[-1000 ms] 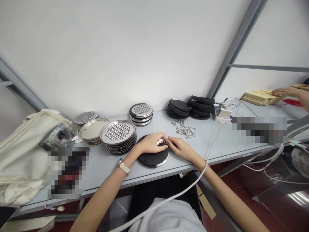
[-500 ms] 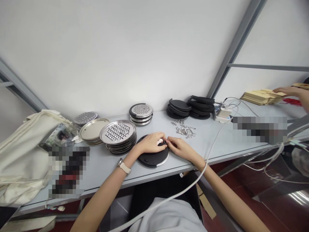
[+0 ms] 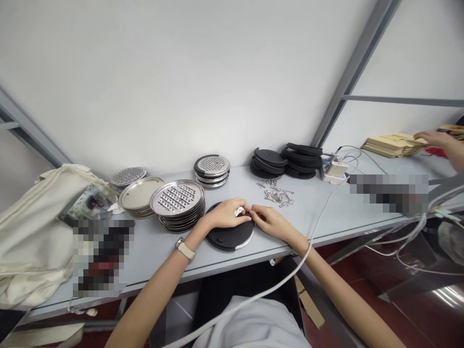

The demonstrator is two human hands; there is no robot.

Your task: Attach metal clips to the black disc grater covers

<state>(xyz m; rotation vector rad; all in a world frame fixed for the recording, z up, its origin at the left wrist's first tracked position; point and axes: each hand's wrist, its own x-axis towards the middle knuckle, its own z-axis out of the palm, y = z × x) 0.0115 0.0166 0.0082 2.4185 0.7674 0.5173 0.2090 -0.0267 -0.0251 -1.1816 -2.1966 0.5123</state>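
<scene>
Step looks like fiddly 2-hand work at the rim of 1 black disc (image 3: 232, 237), flat at table (image 3: 148, 251) front; next move likely calls for steady fingertips. Left to right: 1 grey grater stack (image 3: 128, 176), 1 plain plate stack (image 3: 141, 192), 1 coarse grater stack (image 3: 178, 202), 1 black-edged stack (image 3: 213, 166), left hand (image 3: 229, 213) over disc, right hand (image 3: 268, 221) at rim, 1 clip heap (image 3: 272, 195) (uncountable), 2 black stacks (image 3: 270, 162). Both hands' fingers bent; can't tell what they grip.

Along the back edge of the pale grey worktop (image 3: 308, 200) stand a metal grater stack (image 3: 212, 166), two black disc stacks (image 3: 268, 164) and a white plug block (image 3: 336, 169), with yellowish boards (image 3: 387, 146) toward the right end. Nearer the left end lie cream cloth (image 3: 34, 232), plain metal plates (image 3: 141, 192) and a taller stack of coarse graters (image 3: 177, 200). Metal clips (image 3: 278, 197) lie nearer the back edge, a metal-rimmed black disc (image 3: 232, 239) near the front edge.
</scene>
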